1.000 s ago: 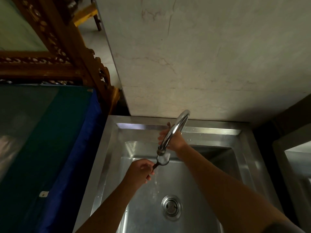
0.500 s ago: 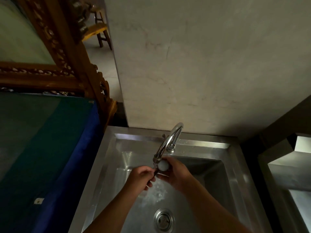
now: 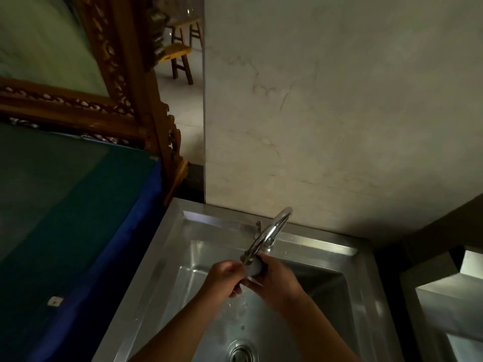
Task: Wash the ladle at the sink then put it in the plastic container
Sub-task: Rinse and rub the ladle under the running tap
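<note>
Now meeting at the spout, both hands, where a second ago only one was under it and the other was up behind the tap [image 3: 271, 231]. Since half a second ago, hardly shifting at all, apart from the view tipping up a little.

Holding the ladle [image 3: 254, 267] right beneath the tap's outlet, over the steel sink [image 3: 167, 259]. Gripping with the left hand [image 3: 224, 279], fingers curled tight into a fist, presumably around the handle, though nearly all of that handle is hidden inside the fist. Cupping the pale rounded bowl with the right hand [image 3: 274, 279], fingers bent around its far and lower side, thumb side toward the left hand; closed on the bowl rather than spread. Showing only as a small grey dome between the two sets of knuckles, touching the fingers on both sides and sitting just below the spout tip.

Falling below the hands, water, splashing on the basin floor above the drain [image 3: 241, 352]. Standing to the left, a blue-edged green surface [image 3: 78, 218] and a carved wooden frame [image 3: 125, 82]. Rising behind the sink, a pale marbled wall [image 3: 326, 113]. Not showing anywhere in view, the plastic container.
</note>
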`<control>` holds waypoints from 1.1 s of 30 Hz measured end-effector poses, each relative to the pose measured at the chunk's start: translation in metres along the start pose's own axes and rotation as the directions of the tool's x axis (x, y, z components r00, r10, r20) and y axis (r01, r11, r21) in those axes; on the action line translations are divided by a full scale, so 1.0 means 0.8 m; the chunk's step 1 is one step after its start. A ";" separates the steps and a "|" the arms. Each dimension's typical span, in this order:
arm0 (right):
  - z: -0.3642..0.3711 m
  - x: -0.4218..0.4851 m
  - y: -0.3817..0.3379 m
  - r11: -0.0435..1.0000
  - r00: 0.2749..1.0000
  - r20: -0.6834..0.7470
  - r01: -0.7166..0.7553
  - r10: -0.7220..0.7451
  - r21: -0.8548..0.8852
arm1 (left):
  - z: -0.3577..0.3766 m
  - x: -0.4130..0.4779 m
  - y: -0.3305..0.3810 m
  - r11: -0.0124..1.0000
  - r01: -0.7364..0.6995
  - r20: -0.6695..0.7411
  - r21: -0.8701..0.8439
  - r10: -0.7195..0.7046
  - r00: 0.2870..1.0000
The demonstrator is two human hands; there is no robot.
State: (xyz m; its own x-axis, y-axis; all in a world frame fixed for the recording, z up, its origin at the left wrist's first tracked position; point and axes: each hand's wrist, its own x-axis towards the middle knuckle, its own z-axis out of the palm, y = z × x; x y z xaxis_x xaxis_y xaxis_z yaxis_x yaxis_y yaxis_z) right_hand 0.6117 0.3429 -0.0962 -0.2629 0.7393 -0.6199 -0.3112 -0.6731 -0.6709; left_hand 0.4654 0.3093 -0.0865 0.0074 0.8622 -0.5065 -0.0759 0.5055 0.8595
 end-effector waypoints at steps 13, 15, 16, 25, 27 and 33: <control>0.008 -0.020 -0.007 0.959 0.993 0.082 0.109 -0.090 -0.262 | 0.002 -0.005 -0.009 0.968 0.084 0.058 -0.237 -0.073 0.996; 0.011 -0.022 -0.007 0.928 0.990 0.079 0.138 -0.117 -0.347 | 0.003 -0.004 -0.011 0.961 0.094 0.067 -0.261 -0.079 0.995; 0.013 -0.023 -0.007 0.914 0.988 0.080 0.151 -0.131 -0.377 | 0.004 -0.003 -0.012 0.954 0.095 0.070 -0.285 -0.078 0.995; 0.021 -0.025 -0.006 0.891 0.989 0.110 0.138 -0.100 -0.433 | -0.001 -0.004 -0.022 0.937 0.101 0.107 -0.336 -0.069 0.992; 0.016 -0.024 -0.005 0.900 0.989 0.123 0.130 -0.086 -0.416 | -0.003 -0.006 -0.020 0.950 0.108 0.090 -0.293 -0.085 0.992; 0.011 -0.027 0.001 0.869 0.986 0.148 0.138 -0.076 -0.475 | -0.003 -0.007 -0.005 0.996 0.008 -0.108 0.089 0.001 0.994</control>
State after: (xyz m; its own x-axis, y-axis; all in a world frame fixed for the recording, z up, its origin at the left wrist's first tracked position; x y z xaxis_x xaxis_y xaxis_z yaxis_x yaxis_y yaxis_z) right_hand 0.6092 0.3263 -0.0800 -0.3712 0.7823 -0.5002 0.1275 -0.4907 -0.8620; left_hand 0.4633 0.3022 -0.0870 -0.1006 0.8543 -0.5099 0.0129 0.5136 0.8579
